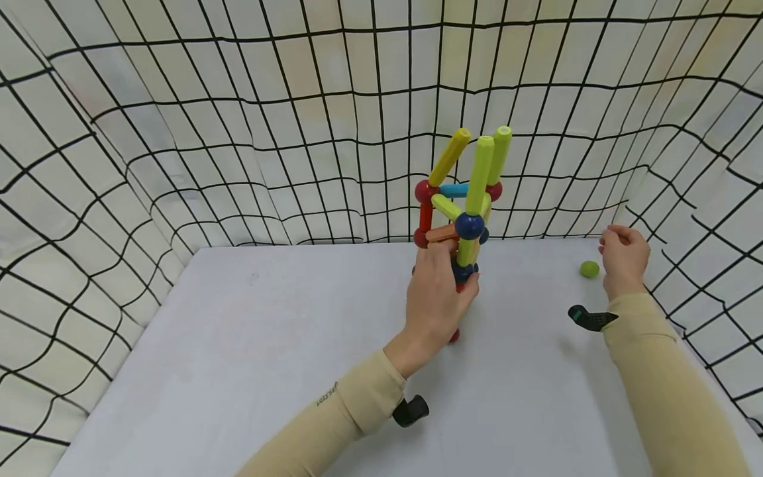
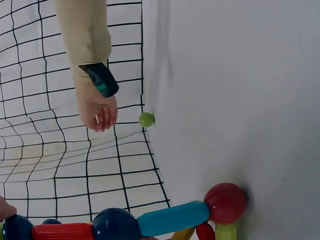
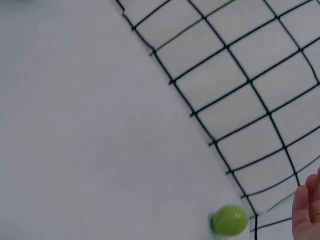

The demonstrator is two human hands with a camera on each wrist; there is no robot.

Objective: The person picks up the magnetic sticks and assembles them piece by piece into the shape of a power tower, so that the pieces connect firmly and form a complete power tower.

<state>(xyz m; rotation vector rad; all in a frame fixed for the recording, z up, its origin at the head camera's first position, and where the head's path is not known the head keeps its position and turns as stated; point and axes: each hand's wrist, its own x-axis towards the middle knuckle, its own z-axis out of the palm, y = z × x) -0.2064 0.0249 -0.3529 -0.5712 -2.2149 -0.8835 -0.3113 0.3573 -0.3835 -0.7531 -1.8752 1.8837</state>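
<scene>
A tall construction of coloured toy rods and balls [image 1: 469, 226] stands upright near the middle of the table. My left hand [image 1: 438, 291] grips it by the lower part, fingers and thumb around the rods, which hides much of that section. Yellow and light green rods [image 1: 479, 175] point up from its top. In the left wrist view, a blue rod [image 2: 173, 219] and a red ball [image 2: 225, 203] of it show close up. My right hand [image 1: 624, 260] hovers at the far right with loosely curled fingers and no visible object in them. Beside it, apart from the fingers, lies a small green ball [image 1: 589, 269].
Black netting [image 1: 298, 132] over pale walls encloses the back and both sides of the white table [image 1: 268, 344]. The green ball lies close to the netting on the right. Dark wrist devices [image 1: 411, 411] stick out at both sleeves.
</scene>
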